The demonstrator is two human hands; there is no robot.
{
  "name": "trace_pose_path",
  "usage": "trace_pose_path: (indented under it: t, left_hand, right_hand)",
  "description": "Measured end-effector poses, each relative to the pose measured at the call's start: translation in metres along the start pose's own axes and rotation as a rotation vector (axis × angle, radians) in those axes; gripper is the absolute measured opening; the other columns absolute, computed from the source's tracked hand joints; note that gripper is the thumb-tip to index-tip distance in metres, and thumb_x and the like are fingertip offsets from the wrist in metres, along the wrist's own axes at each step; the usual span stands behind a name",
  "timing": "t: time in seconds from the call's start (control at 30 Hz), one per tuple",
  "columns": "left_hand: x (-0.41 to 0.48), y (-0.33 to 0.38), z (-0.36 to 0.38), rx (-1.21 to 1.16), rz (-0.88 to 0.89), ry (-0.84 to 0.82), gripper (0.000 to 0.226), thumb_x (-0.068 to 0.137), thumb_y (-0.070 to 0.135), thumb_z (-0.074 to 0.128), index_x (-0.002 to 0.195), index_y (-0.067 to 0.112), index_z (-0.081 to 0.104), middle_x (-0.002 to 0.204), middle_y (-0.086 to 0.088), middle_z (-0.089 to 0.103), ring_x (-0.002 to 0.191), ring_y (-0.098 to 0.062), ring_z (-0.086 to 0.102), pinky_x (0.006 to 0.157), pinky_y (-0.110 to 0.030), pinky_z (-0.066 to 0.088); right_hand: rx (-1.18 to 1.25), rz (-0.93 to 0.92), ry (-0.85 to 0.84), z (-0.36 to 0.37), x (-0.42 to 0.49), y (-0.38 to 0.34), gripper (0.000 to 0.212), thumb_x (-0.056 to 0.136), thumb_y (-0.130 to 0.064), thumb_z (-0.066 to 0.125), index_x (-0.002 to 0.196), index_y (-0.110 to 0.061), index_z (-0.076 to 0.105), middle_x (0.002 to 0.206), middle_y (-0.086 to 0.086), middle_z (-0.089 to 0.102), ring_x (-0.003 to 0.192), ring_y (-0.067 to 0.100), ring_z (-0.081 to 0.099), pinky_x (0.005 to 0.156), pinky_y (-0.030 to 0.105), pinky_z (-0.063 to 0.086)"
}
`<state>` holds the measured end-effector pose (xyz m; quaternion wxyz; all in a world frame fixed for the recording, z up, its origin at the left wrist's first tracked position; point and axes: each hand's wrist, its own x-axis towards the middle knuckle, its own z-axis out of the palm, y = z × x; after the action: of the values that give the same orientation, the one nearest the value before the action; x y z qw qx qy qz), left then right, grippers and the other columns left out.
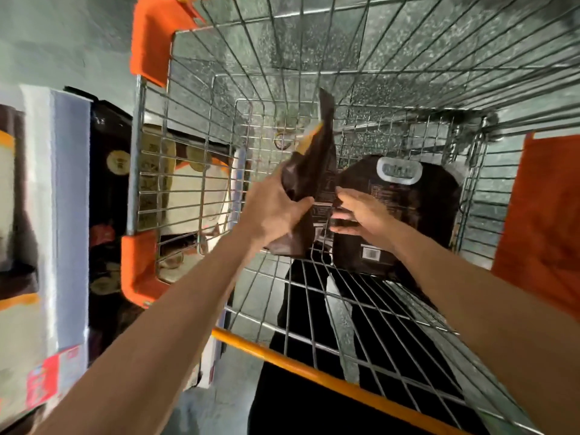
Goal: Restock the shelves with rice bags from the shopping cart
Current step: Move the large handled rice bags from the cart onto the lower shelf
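I look down into a wire shopping cart [314,89] with orange corner guards. My left hand [276,211] grips a dark brown rice bag [314,171] that stands on edge and tilted inside the cart. My right hand [361,211] touches the same bag's lower right side with its fingers stretched toward it. A second dark brown rice bag [408,208] with a white handle cut-out lies against the cart's right end, just behind my right hand.
Shelves [62,215] at the left hold brown and cream rice bags [188,189], seen through the cart's wire side. The orange push bar [314,372] crosses in front of me. An orange panel [546,215] stands at the right. The floor is speckled grey.
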<state>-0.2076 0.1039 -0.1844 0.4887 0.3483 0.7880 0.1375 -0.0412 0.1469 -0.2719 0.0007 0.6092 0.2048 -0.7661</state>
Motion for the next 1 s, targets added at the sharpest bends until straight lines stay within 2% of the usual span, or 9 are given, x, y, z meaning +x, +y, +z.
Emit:
trace_pose_path:
  t: [0.17,0.3,0.37,0.43,0.57,0.7,0.8,0.87,1.0]
  left_hand:
    - [-0.004,0.004,0.051,0.252,0.111,-0.235,0.08,0.084,0.046,0.074,0.152,0.031,0.033,0.126,-0.003,0.067,0.11,-0.024,0.065,0.09,-0.029,0.052]
    - [0.001,0.007,0.077,-0.207,-0.199,-0.508,0.065,0.092,0.032,0.067,0.15,0.02,0.038,0.133,-0.002,0.058,0.114,-0.03,0.062,0.089,-0.033,0.055]
    - [0.01,0.005,0.089,-0.026,-0.193,-0.515,0.057,0.096,0.034,0.063,0.147,0.019,0.043,0.141,-0.003,0.053,0.126,-0.028,0.054,0.099,-0.03,0.046]
    - [0.019,-0.001,0.1,0.074,-0.117,-0.372,0.045,0.098,0.029,0.059,0.141,0.019,0.05,0.139,-0.005,0.054,0.12,-0.023,0.056,0.091,-0.023,0.044]
    - [0.039,-0.016,0.107,-0.006,-0.162,-0.072,0.043,0.094,0.028,0.064,0.134,0.015,0.053,0.13,-0.005,0.057,0.105,-0.018,0.057,0.086,-0.028,0.051]
    - [0.05,-0.021,0.105,-0.046,-0.221,-0.178,0.062,0.092,0.041,0.067,0.14,0.009,0.043,0.131,-0.005,0.05,0.108,-0.018,0.051,0.085,-0.026,0.045]
    - [0.065,-0.029,0.099,-0.067,-0.276,-0.22,0.106,0.066,0.069,0.077,0.144,0.01,0.037,0.141,-0.012,0.05,0.125,-0.03,0.054,0.104,-0.047,0.046]
    - [0.085,-0.053,0.103,-0.06,-0.304,-0.243,0.137,0.035,0.087,0.077,0.145,0.014,0.039,0.139,-0.015,0.055,0.124,-0.036,0.057,0.099,-0.058,0.049]
    - [0.088,-0.048,0.098,-0.158,-0.361,-0.302,0.155,0.027,0.079,0.085,0.151,0.008,0.024,0.145,-0.02,0.049,0.129,-0.036,0.053,0.107,-0.057,0.043]
  right_hand:
    - [0.12,0.102,-0.065,-0.054,-0.026,0.016,0.05,0.093,-0.06,0.044,0.122,-0.023,0.061,0.113,0.004,0.064,0.104,0.025,0.063,0.089,0.043,0.052]
    - [0.352,0.142,-0.079,-0.097,-0.051,0.032,0.077,0.086,-0.079,0.022,0.117,-0.022,0.063,0.109,0.005,0.07,0.093,0.023,0.068,0.076,0.035,0.058]
    - [0.436,0.135,-0.052,-0.122,-0.057,0.046,0.091,0.078,-0.089,0.017,0.135,-0.028,0.055,0.13,0.002,0.063,0.114,0.025,0.062,0.094,0.041,0.051]
    - [0.479,0.169,0.024,-0.14,-0.058,0.061,0.1,0.07,-0.093,0.03,0.144,-0.027,0.045,0.142,0.005,0.053,0.13,0.028,0.049,0.112,0.049,0.034]
    - [0.2,0.134,0.107,-0.128,-0.047,0.062,0.057,0.08,-0.059,0.065,0.124,-0.023,0.06,0.121,0.001,0.068,0.112,0.02,0.062,0.088,0.036,0.05]
    - [0.199,0.081,0.286,-0.116,-0.024,0.067,0.05,0.068,-0.029,0.087,0.112,-0.017,0.066,0.109,0.003,0.073,0.098,0.019,0.069,0.078,0.034,0.055]
    - [0.282,0.078,0.341,-0.112,-0.012,0.078,0.056,0.065,-0.023,0.09,0.115,-0.01,0.067,0.107,0.007,0.073,0.094,0.023,0.071,0.082,0.04,0.059]
    - [0.296,0.071,0.367,-0.11,-0.013,0.079,0.065,0.061,-0.025,0.092,0.119,-0.009,0.066,0.107,0.007,0.074,0.093,0.023,0.072,0.081,0.04,0.06]
    - [0.333,0.086,0.373,-0.116,-0.006,0.081,0.089,0.047,-0.037,0.097,0.124,-0.012,0.059,0.104,0.006,0.074,0.09,0.024,0.072,0.079,0.042,0.06]
